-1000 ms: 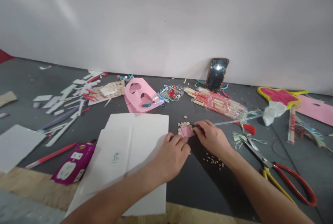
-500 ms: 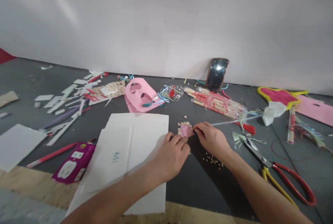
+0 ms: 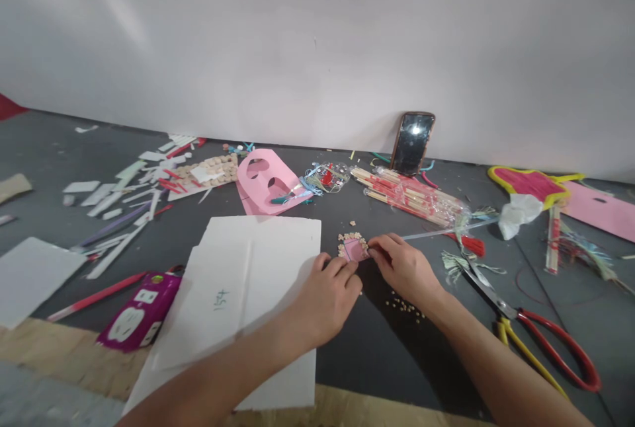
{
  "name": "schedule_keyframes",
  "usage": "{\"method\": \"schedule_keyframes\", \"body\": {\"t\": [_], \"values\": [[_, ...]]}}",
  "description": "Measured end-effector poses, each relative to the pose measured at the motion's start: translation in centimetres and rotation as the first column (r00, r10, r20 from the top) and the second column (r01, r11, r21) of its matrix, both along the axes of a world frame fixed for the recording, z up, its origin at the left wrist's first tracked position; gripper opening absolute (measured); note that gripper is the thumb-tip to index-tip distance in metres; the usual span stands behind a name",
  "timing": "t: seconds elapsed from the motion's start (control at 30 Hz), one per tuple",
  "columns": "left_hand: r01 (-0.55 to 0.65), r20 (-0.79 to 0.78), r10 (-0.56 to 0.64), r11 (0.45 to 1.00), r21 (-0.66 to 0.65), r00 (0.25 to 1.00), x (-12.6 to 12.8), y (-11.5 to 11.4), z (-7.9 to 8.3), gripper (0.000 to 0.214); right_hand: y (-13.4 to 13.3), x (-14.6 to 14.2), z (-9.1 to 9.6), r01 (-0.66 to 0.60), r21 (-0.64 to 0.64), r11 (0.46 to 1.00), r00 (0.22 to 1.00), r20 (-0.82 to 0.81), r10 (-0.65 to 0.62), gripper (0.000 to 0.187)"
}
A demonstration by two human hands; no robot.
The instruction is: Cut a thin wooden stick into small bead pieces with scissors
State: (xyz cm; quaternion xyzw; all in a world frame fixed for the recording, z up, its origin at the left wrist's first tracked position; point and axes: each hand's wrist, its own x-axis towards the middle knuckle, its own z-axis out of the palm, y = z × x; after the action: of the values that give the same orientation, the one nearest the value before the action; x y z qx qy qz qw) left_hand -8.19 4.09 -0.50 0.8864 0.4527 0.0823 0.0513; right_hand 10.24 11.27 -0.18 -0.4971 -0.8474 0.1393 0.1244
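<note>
A small pink square piece [image 3: 354, 249] edged with tiny tan beads lies on the dark grey table [image 3: 377, 348]. My left hand [image 3: 325, 295] rests just below and left of it, fingers curled, fingertips at its lower edge. My right hand [image 3: 404, 265] sits to its right, fingers pinched together at the piece's right edge; what they pinch is too small to make out. Loose tan beads [image 3: 404, 305] lie scattered under my right wrist, and one more bead [image 3: 352, 223] lies above the piece.
White sheets [image 3: 248, 281] lie left of my hands. Red-and-yellow scissors [image 3: 530, 334] lie at the right. A pink mask [image 3: 265, 182], a bag of sticks [image 3: 411, 199], a phone [image 3: 413, 143] against the wall, a purple packet [image 3: 141, 311], and white scraps [image 3: 129, 195] surround them.
My right hand has shifted slightly left, closing in on the pink piece's right edge. The left hand has hardly moved.
</note>
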Motion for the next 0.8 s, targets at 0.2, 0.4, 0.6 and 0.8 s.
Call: {"method": "schedule_keyframes", "body": {"t": [0.2,0.4,0.6,0.8], "values": [[-0.005,0.002,0.005,1.0,0.009,1.0,0.0,-0.1,0.0,0.014,-0.7,-0.9,-0.3,0.06,0.028,0.998,0.997,0.05,-0.061,0.018],[0.005,-0.001,-0.005,1.0,0.003,1.0,0.0,-0.1,0.1,0.014,-0.5,-1.0,-0.3,0.108,0.056,0.993,0.99,0.086,-0.112,0.016],[0.0,-0.001,0.0,1.0,0.014,1.0,0.0,-0.1,-0.1,0.013,-0.4,-1.1,-0.2,0.129,0.065,0.99,0.986,0.098,-0.135,0.014],[-0.003,0.005,0.003,1.0,0.024,1.0,0.0,-0.1,0.0,0.014,-0.4,-1.5,-0.3,0.15,0.078,0.986,0.98,0.12,-0.158,0.018]]}}
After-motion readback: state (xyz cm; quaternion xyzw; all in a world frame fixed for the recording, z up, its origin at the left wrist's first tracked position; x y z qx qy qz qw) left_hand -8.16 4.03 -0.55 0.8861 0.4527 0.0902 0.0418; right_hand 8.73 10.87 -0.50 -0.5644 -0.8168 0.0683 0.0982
